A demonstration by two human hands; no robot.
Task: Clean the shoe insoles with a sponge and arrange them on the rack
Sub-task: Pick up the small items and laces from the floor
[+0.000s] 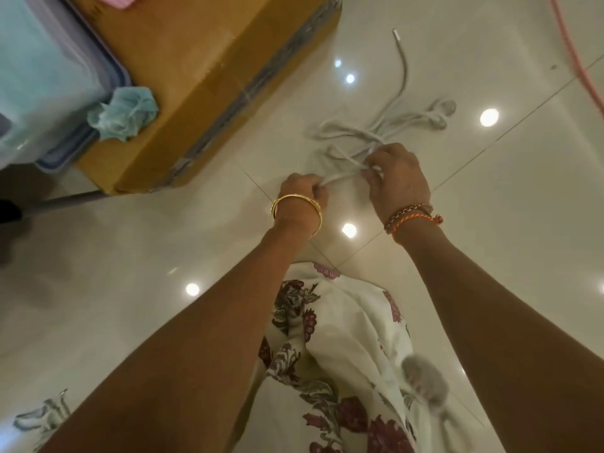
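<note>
— While both arms reach over the floor (130,256), what does each grip hold?
— Left hand (302,191) and right hand (397,176) each pinch one white shoelace (376,129). Insoles: none visible. Beyond: cardboard box (202,76).

Glossy cream tiled floor (457,223), thin grout lines crossing diagonally. Round ceiling-light reflections (489,117) scattered over the tiles. Upper left: brown cardboard box (212,76) standing on the floor, clear tape along its edges. On the box, a translucent bluish plastic container (49,76) with a darker rim, and just beside it a crumpled pale-teal cloth (125,114). Far upper right: a pink line (578,53), possibly a hose or cord, blurred.
</note>
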